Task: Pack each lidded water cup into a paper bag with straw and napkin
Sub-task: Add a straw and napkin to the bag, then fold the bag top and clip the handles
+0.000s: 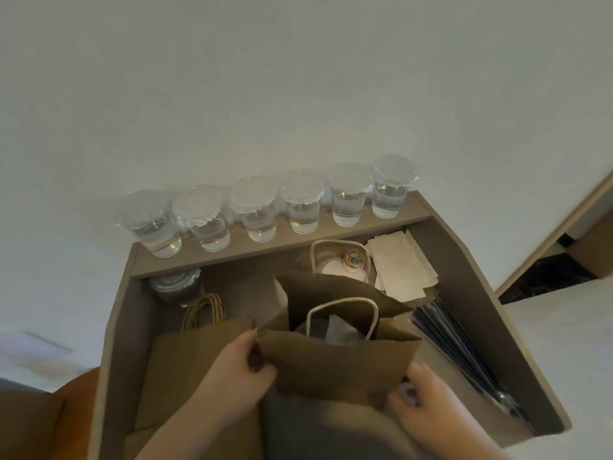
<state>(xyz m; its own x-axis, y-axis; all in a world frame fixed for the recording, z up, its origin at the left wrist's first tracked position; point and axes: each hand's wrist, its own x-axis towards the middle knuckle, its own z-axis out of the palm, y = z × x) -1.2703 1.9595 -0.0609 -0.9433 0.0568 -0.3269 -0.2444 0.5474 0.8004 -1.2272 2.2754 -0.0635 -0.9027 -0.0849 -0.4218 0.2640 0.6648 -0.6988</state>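
An open brown paper bag [335, 363] with white handles stands in the middle of the desk. Inside it I glimpse a cup lid and a white napkin [338, 328]. My left hand [242, 370] pinches the bag's left top edge. My right hand [421, 396] grips the bag's lower right side, partly hidden behind the paper. Several lidded water cups [300, 202] stand in a row on the raised back shelf [232, 250].
Flat paper bags [195, 366] lie at the left with their handles [204, 312]. Napkins [403, 263] are stacked at the back right, dark wrapped straws [464, 353] along the right. A stack of lids [174, 285] and a small tub [355, 258] sit behind.
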